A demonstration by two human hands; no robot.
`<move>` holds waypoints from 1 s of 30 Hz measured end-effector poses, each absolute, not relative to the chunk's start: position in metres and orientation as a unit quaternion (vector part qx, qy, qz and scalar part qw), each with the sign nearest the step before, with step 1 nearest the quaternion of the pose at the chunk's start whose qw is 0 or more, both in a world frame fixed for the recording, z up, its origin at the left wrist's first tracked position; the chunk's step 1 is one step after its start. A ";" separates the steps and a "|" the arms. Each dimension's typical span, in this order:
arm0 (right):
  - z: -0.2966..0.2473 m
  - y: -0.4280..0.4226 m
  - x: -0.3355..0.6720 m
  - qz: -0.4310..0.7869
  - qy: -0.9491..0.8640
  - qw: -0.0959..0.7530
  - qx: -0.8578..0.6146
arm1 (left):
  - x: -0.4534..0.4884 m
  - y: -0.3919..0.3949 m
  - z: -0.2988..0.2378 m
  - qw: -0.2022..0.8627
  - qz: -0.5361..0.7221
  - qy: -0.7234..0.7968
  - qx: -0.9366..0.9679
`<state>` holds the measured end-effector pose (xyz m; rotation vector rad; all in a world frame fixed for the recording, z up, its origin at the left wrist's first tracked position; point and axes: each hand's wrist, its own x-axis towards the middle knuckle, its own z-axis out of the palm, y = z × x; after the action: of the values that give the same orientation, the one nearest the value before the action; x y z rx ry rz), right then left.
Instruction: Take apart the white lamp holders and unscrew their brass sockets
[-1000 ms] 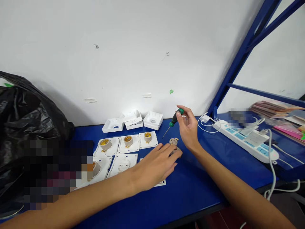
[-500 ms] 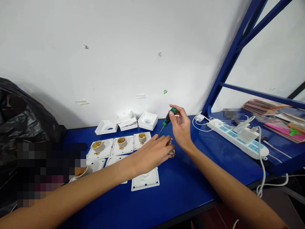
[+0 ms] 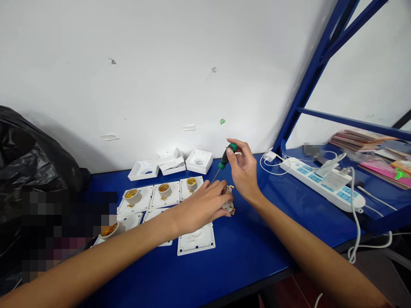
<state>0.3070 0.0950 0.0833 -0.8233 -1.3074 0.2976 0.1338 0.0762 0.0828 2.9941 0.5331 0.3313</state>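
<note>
My right hand (image 3: pixel 243 169) is closed round the green and black handle of a screwdriver (image 3: pixel 225 156), whose shaft slants down to the left. Its tip is hidden behind my left hand (image 3: pixel 207 204). Those left fingers are curled over a pale lamp socket (image 3: pixel 229 207) with brass terminals, mostly covered by the hand. Under my left wrist lies a white square plate (image 3: pixel 196 244). Further left, lamp sockets with brass threads (image 3: pixel 165 191) sit on other white plates (image 3: pixel 175 201); one more socket (image 3: pixel 111 231) is partly behind my left forearm.
Several white square covers (image 3: pixel 143 170) lie along the wall at the back of the blue table (image 3: pixel 250 256). A white power strip (image 3: pixel 321 182) with cables is on the right, beside a blue metal frame (image 3: pixel 297 102). A black plastic bag (image 3: pixel 35 158) bulges at the left.
My left fingers have shifted slightly on the lamp socket, so more of its brass-fitted end shows. The screwdriver stays in my right hand at nearly the same slant.
</note>
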 end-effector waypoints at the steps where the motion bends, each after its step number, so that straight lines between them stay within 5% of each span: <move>1: 0.083 0.094 0.306 0.128 -0.592 0.705 -0.370 | 0.136 0.077 0.082 0.040 0.114 0.177 0.977; 17: 0.078 0.094 0.308 0.110 -0.603 0.687 -0.389 | 0.044 0.010 0.058 -0.017 0.107 0.277 0.955; 30: 0.081 0.085 0.297 0.129 -0.616 0.687 -0.363 | 0.025 0.021 0.054 0.095 0.156 0.345 0.921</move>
<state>0.2966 0.0850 0.0812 -0.8130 -1.3795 0.2889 0.0254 0.0207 0.0539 2.7302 1.0222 0.4631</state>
